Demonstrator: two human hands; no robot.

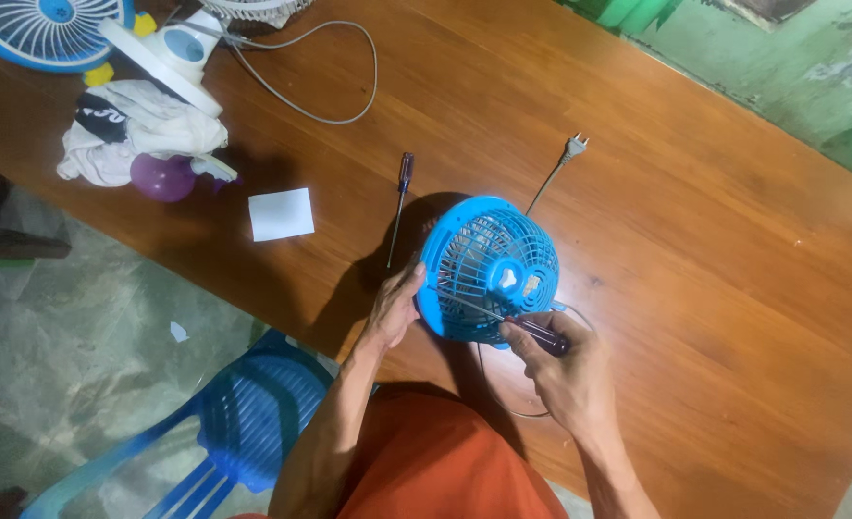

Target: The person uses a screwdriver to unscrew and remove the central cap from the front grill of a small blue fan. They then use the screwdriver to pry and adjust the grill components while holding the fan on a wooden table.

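Screwdriver (503, 319) tip leftward into fan (488, 269)

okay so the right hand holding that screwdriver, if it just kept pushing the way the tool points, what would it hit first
The right hand aims its screwdriver up and left, with the shaft already lying across the blue fan grille. That grille would be met first, probably a rib near its left side by the left hand, though depth is hard to judge.

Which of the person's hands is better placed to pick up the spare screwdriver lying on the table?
Probably left: the left hand grips the blue fan just below the spare screwdriver. The right hand already holds another screwdriver.
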